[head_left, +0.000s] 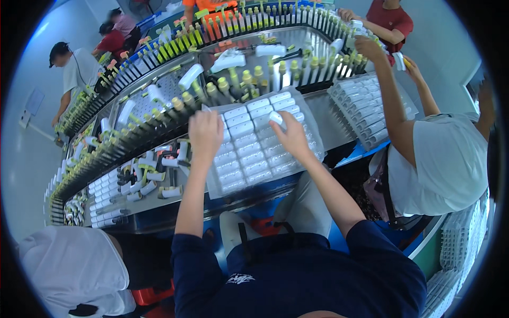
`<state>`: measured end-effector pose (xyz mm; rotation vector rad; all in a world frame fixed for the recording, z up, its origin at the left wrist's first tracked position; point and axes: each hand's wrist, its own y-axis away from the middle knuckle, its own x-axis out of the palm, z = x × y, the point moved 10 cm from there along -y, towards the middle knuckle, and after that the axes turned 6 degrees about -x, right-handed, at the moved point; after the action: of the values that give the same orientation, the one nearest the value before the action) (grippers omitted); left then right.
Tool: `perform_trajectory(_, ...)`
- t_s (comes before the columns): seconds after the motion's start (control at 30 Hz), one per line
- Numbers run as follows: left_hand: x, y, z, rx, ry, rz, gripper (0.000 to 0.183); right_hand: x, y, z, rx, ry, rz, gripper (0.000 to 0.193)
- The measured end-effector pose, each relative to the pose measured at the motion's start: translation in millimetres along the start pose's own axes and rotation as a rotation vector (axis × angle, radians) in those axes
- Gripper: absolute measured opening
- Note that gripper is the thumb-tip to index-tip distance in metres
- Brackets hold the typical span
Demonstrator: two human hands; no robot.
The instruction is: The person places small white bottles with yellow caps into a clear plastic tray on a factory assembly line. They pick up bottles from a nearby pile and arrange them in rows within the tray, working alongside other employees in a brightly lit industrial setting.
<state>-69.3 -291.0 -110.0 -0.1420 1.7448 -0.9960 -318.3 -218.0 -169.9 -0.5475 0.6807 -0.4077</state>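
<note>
A see-through plastic tray (213, 190) with rows of compartments lies slanted in front of me at the bench edge. White rounded plastic pieces (242, 130) fill its far rows, while the near rows show only clear plastic. My right hand (291, 139) is over the tray's right half, thumb and fingers closed on a white plastic piece (276, 117). At the tray's far left corner is my left hand (205, 135), its fingers smeared by motion. Whether they hold anything cannot be made out.
A curved conveyor carries upright yellow-green-tipped holders (224, 85) beyond the tray. Loose white and dark parts (146, 175) lie to the left. Another clear tray (366, 111) sits at right before a co-worker in a white shirt (440, 164). Other people line the conveyor.
</note>
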Motion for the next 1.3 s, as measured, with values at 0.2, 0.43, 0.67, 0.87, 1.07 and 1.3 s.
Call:
perform_trajectory(0.2,71,30,12,-0.082,0.305,0.404,0.024,0,1,-4,0.015,-0.028,0.008,0.045)
perform_trajectory(0.43,94,30,32,-0.143,0.383,0.569,0.027,-4,2,-16,0.073,-0.108,-0.031,0.044)
perform_trajectory(0.67,68,50,26,-0.095,0.310,0.405,0.034,-23,-110,4,0.252,-0.406,-0.316,0.048)
perform_trajectory(0.87,11,36,35,-0.270,0.509,0.217,0.030,38,-211,73,0.039,0.251,-0.039,0.030)
perform_trajectory(1.07,-46,70,57,-0.669,0.872,-0.090,0.033,123,-195,108,-0.157,0.704,-0.036,0.031)
perform_trajectory(1.3,-58,37,38,-0.804,1.104,-0.091,0.034,107,-130,150,-0.506,0.120,-0.005,0.057)
